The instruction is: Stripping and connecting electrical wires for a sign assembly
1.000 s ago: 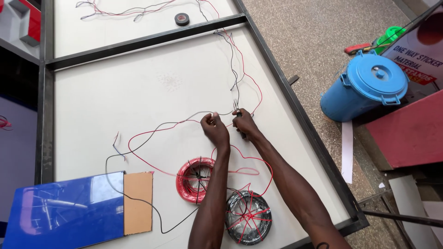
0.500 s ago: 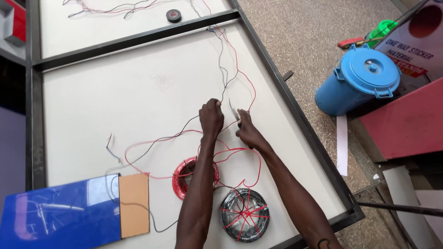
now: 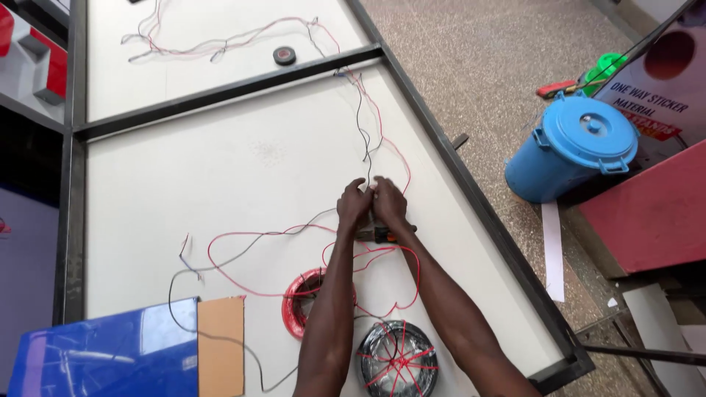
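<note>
Working over a white panel (image 3: 243,176) framed in dark metal, a person brings two bare hands together above a tangle of red and black wires (image 3: 365,140). Two wire coils lie near the forearms: one red coil (image 3: 300,312) and one black coil (image 3: 397,362) bound with red strands. One roll of black tape (image 3: 284,55) sits on the second panel beyond the crossbar. One blue lidded bucket (image 3: 572,147) stands on the speckled floor, its lid closed, contents hidden. The left hand (image 3: 354,204) and right hand (image 3: 388,201) touch, fingers curled tight and pinching the wires where these run down the panel. A small dark tool with an orange handle (image 3: 384,235) lies just below the wrists. Both arms stretch straight forward.
</note>
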